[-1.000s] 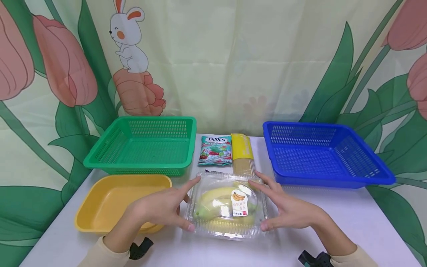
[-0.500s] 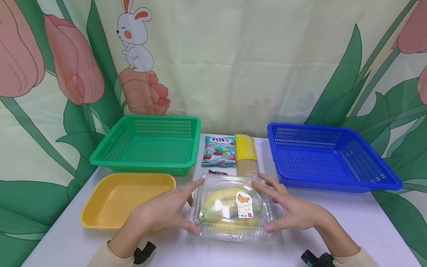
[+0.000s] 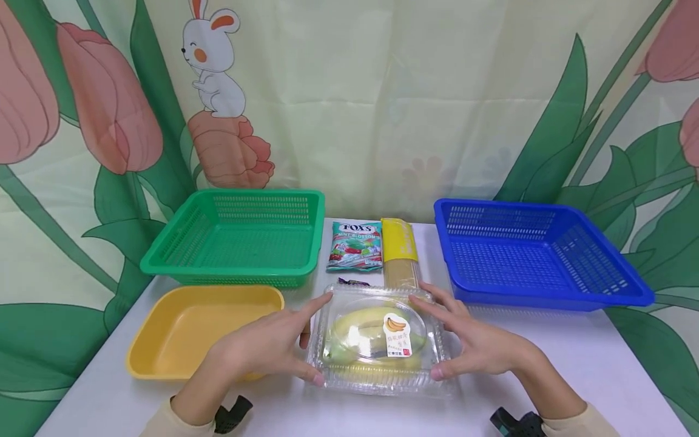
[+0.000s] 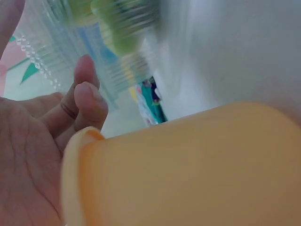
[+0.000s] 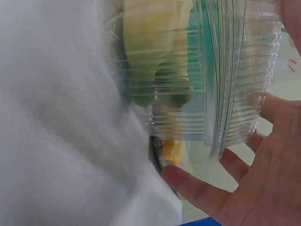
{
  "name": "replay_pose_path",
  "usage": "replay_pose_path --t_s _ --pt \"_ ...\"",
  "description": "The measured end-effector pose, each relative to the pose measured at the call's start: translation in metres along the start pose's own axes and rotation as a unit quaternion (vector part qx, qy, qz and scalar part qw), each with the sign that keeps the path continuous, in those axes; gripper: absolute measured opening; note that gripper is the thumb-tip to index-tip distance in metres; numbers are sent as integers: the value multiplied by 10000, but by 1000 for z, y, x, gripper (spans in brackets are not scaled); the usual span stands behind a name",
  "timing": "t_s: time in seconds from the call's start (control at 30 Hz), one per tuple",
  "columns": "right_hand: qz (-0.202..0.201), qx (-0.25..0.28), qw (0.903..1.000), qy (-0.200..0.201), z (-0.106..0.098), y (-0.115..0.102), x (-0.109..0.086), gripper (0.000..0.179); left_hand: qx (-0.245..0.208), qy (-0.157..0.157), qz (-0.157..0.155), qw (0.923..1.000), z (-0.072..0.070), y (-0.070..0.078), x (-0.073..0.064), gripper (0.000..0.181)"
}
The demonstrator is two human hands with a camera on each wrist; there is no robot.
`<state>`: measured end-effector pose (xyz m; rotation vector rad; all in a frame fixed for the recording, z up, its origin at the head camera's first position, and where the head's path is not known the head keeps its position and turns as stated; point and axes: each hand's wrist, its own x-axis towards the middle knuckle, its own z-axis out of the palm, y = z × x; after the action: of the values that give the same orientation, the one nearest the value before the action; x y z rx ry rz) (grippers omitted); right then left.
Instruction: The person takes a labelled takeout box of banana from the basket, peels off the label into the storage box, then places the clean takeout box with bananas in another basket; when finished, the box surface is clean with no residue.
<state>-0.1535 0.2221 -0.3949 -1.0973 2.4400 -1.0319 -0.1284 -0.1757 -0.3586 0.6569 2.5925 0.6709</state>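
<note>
A clear plastic clamshell box (image 3: 377,373) of bananas, with a banana sticker on its lid, lies at the front centre of the white table. On its left side is my left hand (image 3: 267,343), thumb near the front corner and index finger at the back corner. My right hand (image 3: 480,346) mirrors it on the other side, its index fingertip over the lid and its thumb at the front edge. The right wrist view shows spread, mostly straight fingers (image 5: 202,190) beside the ridged side. In the left wrist view, slightly bent fingers (image 4: 89,101) appear by the box.
A yellow basin (image 3: 175,334) stands close by my left forearm. Behind it is a green basket (image 3: 251,246); a blue basket (image 3: 497,258) stands at the back right. Between them lie a FOX'S candy bag (image 3: 355,246), a yellow-and-clear noodle pack (image 3: 401,252) and a small dark wrapper (image 3: 353,281).
The whole head view shifts slightly and back. Both hands keep their places at the sides of the box, and the box stays where it was on the table.
</note>
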Motion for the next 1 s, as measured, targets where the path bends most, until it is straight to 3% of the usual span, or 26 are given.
replay_pose_path --t_s 0.2,0.33,0.57,0.77,1.0 --pt "186 45 9998 -54 4 -1 -4 107 -184 -54 211 9996 -5 1 1 120" --pt "140 33 9998 -104 3 -1 -3 107 -147 201 543 9982 -6 -1 3 105" --pt "62 77 9999 -124 -4 -2 3 107 83 919 893 9917 -11 4 15 76" --pt "88 -31 9998 -191 -5 1 -1 109 97 1041 1041 9891 -11 13 23 51" --pt "121 -61 9997 -205 -7 3 -1 107 219 1411 1607 9766 -13 16 27 35"
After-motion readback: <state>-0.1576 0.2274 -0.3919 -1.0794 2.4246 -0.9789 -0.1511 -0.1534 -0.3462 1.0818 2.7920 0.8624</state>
